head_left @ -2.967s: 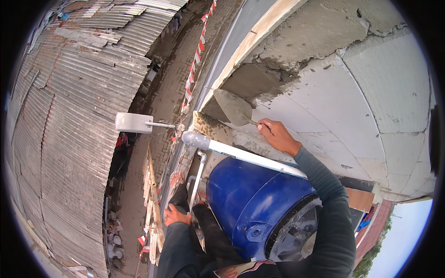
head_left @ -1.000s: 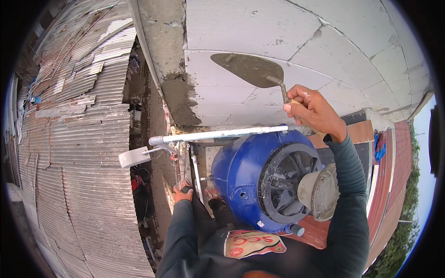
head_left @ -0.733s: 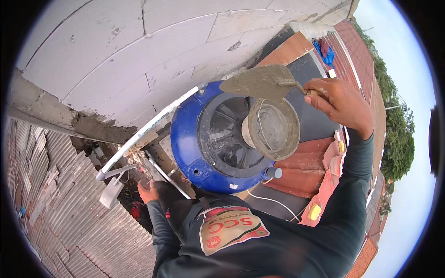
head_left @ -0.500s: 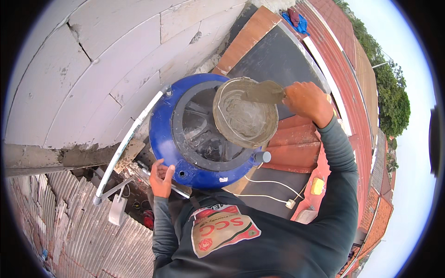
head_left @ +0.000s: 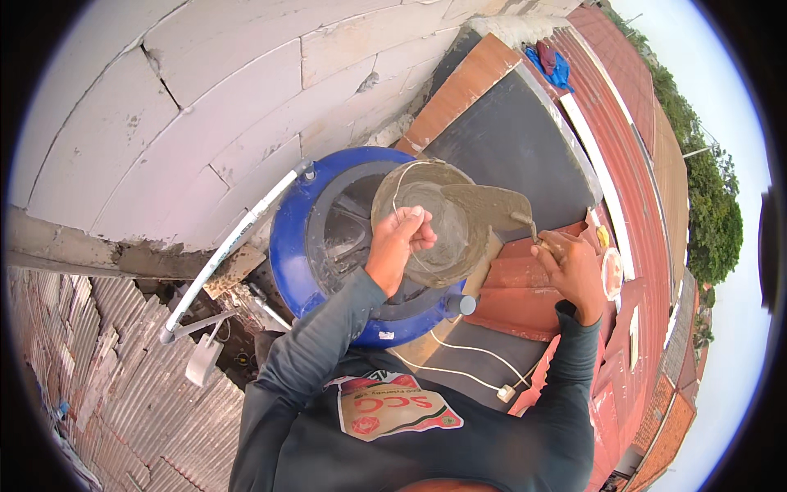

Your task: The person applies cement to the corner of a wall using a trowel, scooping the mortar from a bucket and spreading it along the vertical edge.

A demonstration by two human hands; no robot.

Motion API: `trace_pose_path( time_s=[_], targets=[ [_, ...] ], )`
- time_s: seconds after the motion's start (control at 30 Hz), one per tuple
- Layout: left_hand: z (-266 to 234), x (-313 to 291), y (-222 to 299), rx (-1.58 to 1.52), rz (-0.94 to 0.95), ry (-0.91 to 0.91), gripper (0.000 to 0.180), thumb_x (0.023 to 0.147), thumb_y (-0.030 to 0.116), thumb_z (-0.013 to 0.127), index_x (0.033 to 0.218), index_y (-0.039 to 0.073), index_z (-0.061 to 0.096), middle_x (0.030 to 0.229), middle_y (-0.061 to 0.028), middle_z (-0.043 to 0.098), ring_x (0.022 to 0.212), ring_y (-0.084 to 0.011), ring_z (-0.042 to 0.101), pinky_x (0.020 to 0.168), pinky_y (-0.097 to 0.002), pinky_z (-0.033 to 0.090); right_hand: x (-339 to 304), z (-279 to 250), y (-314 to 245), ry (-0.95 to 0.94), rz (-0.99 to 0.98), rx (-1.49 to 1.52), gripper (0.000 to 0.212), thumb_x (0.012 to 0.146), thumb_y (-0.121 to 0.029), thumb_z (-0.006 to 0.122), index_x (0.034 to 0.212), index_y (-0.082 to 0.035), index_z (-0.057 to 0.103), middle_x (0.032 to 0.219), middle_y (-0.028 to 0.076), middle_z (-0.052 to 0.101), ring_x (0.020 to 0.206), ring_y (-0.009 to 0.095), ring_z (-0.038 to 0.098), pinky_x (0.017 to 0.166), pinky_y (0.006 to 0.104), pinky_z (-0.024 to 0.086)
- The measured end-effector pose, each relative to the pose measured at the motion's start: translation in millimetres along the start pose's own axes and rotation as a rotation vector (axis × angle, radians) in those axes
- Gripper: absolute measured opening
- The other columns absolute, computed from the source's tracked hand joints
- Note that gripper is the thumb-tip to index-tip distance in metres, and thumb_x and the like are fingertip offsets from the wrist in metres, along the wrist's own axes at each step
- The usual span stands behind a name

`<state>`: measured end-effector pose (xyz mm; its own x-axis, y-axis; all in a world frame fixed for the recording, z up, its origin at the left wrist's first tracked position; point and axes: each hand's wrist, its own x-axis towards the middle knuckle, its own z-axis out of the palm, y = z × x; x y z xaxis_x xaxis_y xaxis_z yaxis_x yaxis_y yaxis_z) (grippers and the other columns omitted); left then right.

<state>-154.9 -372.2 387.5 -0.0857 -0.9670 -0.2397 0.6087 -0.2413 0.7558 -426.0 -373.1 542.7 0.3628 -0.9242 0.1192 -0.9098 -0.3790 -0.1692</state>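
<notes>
A bucket (head_left: 461,269) smeared with grey mortar (head_left: 447,238) sits over the right part of the dark lid (head_left: 336,217) of a blue tank (head_left: 287,238). My left hand (head_left: 400,250) is above the bucket's near left side, its fingers curled round the thin wire handle (head_left: 396,193). On the other side, my right hand (head_left: 571,269) grips a trowel (head_left: 496,207) by its handle. The trowel's mortar-coated blade reaches over the bucket's right rim, hiding part of the inside.
A light block wall (head_left: 221,123) rises on the left, with a white pipe (head_left: 238,234) slanting before it. Rusty corrugated sheets (head_left: 123,369) lie lower left. Red roofing (head_left: 516,287), a dark panel (head_left: 508,139) and a white cable (head_left: 467,373) are at right.
My left hand has come from the tank's near edge up to the bucket and taken its wire handle. My right hand has moved lower and to the right, turning the trowel over the rim.
</notes>
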Motion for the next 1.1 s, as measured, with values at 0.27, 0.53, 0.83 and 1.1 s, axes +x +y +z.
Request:
trace_pose_path(
  time_s=[0.27, 0.53, 0.83, 1.1],
  targets=[
    [87, 2, 61, 0.180, 0.132, 0.055, 0.049, 0.093, 0.046, 0.075, 0.078, 0.003, 0.055, 0.068, -0.0036, 0.052, 0.068, -0.0128, 0.050, 0.059, -0.0355, 0.044, -61, 23, 35, 0.101, 0.287, 0.504, 0.027, 0.100, -0.018, 0.073, 0.115, 0.004, 0.072, 0.081, 0.000, 0.061, 0.067, 0.006, 0.051, 0.057, 0.0215, 0.036],
    [52, -113, 159, 0.191, 0.292, 0.040, 0.048, 0.094, 0.039, 0.076, 0.074, 0.006, 0.046, 0.063, 0.0033, 0.042, 0.061, -0.0063, 0.039, 0.049, -0.0316, 0.032, -48, 32, 13, 0.122, 0.112, 1.159, 0.038, 0.101, -0.025, 0.067, 0.121, 0.008, 0.066, 0.085, 0.014, 0.063, 0.066, 0.016, 0.058, 0.058, 0.0228, 0.045],
    [-33, -268, 187, 0.023, 0.430, 0.497, 0.037, 0.094, 0.030, 0.074, 0.092, 0.011, 0.042, 0.077, 0.0065, 0.037, 0.064, -0.0013, 0.028, 0.055, -0.0207, 0.021, 58, 175, -124, -0.326, 0.190, 1.181, 0.033, 0.082, -0.016, 0.089, 0.099, -0.006, 0.062, 0.076, -0.002, 0.059, 0.059, 0.006, 0.053, 0.053, 0.0227, 0.042],
    [-144, -386, 163, -0.036, 0.645, 0.944, 0.029, 0.105, 0.026, 0.060, 0.085, 0.015, 0.041, 0.070, 0.0077, 0.032, 0.057, -0.0015, 0.028, 0.050, -0.0206, 0.022, 163, 245, -260, -0.259, 0.228, 1.435, 0.034, 0.081, -0.011, 0.087, 0.100, -0.004, 0.059, 0.074, 0.002, 0.062, 0.054, 0.009, 0.056, 0.049, 0.0248, 0.045]
  ],
)
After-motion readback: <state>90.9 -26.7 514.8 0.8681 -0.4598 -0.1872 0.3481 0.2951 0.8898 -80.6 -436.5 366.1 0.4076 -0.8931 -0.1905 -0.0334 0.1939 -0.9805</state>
